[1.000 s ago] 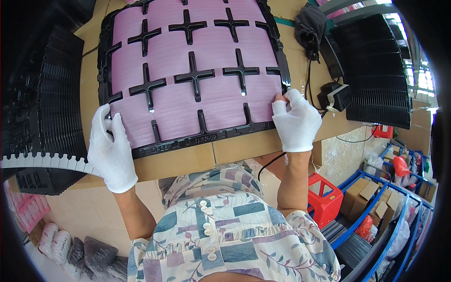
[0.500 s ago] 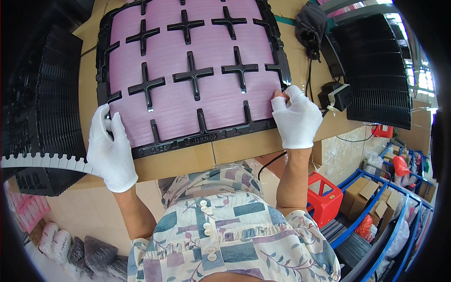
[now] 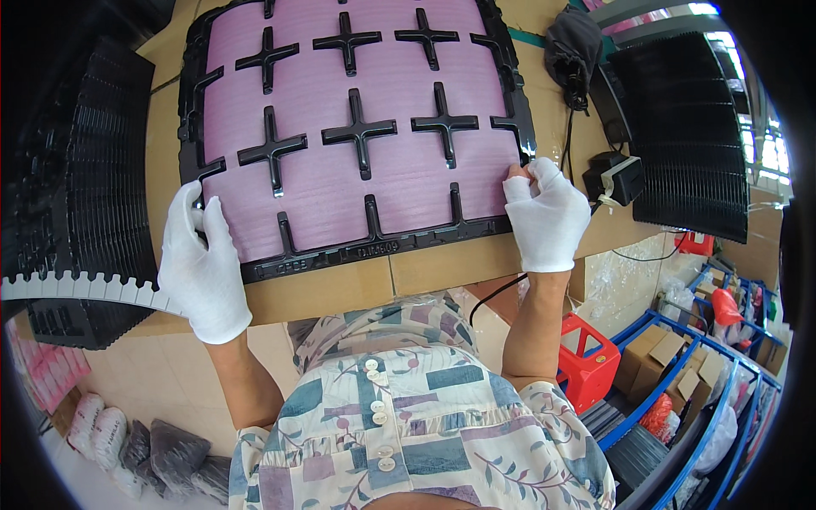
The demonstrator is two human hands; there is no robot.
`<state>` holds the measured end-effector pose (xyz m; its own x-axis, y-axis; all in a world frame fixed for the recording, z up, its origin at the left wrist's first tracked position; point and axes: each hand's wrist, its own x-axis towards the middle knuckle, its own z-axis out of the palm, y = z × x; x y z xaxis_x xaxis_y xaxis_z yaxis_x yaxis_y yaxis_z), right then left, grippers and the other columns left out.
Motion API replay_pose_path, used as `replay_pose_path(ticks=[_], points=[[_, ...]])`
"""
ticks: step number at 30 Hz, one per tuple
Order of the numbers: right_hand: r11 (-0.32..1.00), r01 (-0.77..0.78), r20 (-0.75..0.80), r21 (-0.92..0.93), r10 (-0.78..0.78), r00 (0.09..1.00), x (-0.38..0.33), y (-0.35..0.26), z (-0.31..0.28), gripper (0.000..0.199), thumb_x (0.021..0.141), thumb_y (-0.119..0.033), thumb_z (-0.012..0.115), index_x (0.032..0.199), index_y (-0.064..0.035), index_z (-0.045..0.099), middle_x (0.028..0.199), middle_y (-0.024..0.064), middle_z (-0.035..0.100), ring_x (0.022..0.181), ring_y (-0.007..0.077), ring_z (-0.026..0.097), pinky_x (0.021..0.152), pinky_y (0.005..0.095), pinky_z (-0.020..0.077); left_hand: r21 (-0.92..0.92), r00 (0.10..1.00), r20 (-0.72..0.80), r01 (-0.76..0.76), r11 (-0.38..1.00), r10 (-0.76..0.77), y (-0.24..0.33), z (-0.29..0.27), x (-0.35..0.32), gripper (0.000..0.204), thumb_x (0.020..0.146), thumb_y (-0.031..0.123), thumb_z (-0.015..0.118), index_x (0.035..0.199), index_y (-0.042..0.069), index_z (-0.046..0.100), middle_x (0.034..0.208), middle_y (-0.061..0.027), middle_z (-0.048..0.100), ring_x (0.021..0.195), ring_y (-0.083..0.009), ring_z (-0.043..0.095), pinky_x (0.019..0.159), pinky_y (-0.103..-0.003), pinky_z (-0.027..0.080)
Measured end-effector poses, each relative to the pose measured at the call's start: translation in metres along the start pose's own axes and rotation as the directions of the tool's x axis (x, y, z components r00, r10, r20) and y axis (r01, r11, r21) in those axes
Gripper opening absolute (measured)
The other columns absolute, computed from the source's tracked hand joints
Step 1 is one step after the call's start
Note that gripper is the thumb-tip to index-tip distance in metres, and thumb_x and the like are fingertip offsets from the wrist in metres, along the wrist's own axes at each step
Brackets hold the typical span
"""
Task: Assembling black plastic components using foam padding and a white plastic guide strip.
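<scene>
A large black plastic tray (image 3: pixel 463 230) lies on brown cardboard in front of me. Pink foam sheet (image 3: pixel 314 200) covers its inside, and raised black crosses (image 3: pixel 359 132) stand in rows through it. My left hand (image 3: pixel 204 268), in a white glove, grips the near left edge, thumb on the inner side and fingers outside. At the near right edge my gloved right hand (image 3: pixel 548 217) pinches the rim; bare thumb and fingertip skin shows there. The undersides of the tray's edges and some fingertips are hidden.
Stacks of black trays stand at the left (image 3: pixel 106 170) and right (image 3: pixel 684 136). A white toothed strip (image 3: pixel 85 289) reaches my left wrist. A black box (image 3: pixel 614 178) with a cable and a dark pouch (image 3: pixel 569 47) sit right. A red stool (image 3: pixel 580 387) stands below.
The tray and the things around it appear slightly farther right in the picture. My right hand has shifted a little right with the rim; my left hand keeps its grip.
</scene>
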<state>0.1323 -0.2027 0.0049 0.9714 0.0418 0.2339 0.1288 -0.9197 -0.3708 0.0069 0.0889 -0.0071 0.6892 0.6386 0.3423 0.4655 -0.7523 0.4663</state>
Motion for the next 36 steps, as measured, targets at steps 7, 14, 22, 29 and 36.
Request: replay_pose_path(ticks=[7,14,22,29,36], points=[[0.998,0.014,-0.012,-0.055,-0.015,1.000,0.001,0.000,0.000,0.014,0.082,-0.021,0.070,0.077,-0.0077,0.069,0.059,0.0109,0.063,0.055,0.0280,0.064,0.053,0.0355,0.0486,0.004,1.000,-0.016,-0.024,1.000,0.024,-0.004,0.003,-0.001,0.025,0.090,0.006,0.069,0.115,0.004,0.068,0.073,-0.0060,0.064,0.063,-0.0140,0.059,0.064,-0.028,0.051],[0.995,0.050,-0.026,-0.087,-0.052,0.998,0.000,-0.001,0.001,0.016,0.083,-0.018,0.074,0.081,-0.0027,0.070,0.056,0.0094,0.058,0.049,0.0172,0.053,0.053,0.0290,0.0447,0.066,0.999,-0.015,-0.035,0.997,0.036,-0.004,0.002,-0.001,0.025,0.091,0.009,0.068,0.115,0.006,0.068,0.080,-0.0073,0.068,0.066,-0.0154,0.064,0.065,-0.028,0.053],[0.993,0.033,-0.038,-0.113,-0.038,0.999,0.000,-0.001,0.003,0.015,0.082,-0.021,0.071,0.076,-0.0082,0.068,0.060,0.0109,0.063,0.056,0.0290,0.064,0.054,0.0358,0.0489,0.096,0.988,-0.078,-0.128,0.987,0.135,-0.012,0.008,-0.001,0.025,0.094,0.010,0.067,0.119,0.008,0.067,0.069,-0.0020,0.059,0.053,-0.0069,0.049,0.053,-0.024,0.045],[0.998,0.028,-0.053,-0.049,-0.030,0.998,-0.001,0.001,0.003,0.013,0.080,-0.018,0.072,0.075,-0.0071,0.066,0.059,0.0114,0.061,0.054,0.0286,0.063,0.053,0.0352,0.0482,0.021,1.000,-0.010,0.020,1.000,-0.020,0.001,0.001,-0.002,0.025,0.090,0.008,0.069,0.116,0.006,0.068,0.084,-0.0075,0.070,0.068,-0.0145,0.065,0.066,-0.028,0.054],[0.999,0.037,-0.071,-0.030,-0.039,0.997,-0.001,0.001,0.004,0.013,0.079,-0.017,0.072,0.075,-0.0069,0.066,0.059,0.0112,0.061,0.054,0.0280,0.063,0.053,0.0344,0.0483,0.012,1.000,-0.026,0.002,1.000,-0.002,-0.004,0.003,-0.002,0.025,0.091,0.007,0.068,0.116,0.005,0.068,0.087,-0.0088,0.070,0.071,-0.0159,0.066,0.069,-0.028,0.054]])
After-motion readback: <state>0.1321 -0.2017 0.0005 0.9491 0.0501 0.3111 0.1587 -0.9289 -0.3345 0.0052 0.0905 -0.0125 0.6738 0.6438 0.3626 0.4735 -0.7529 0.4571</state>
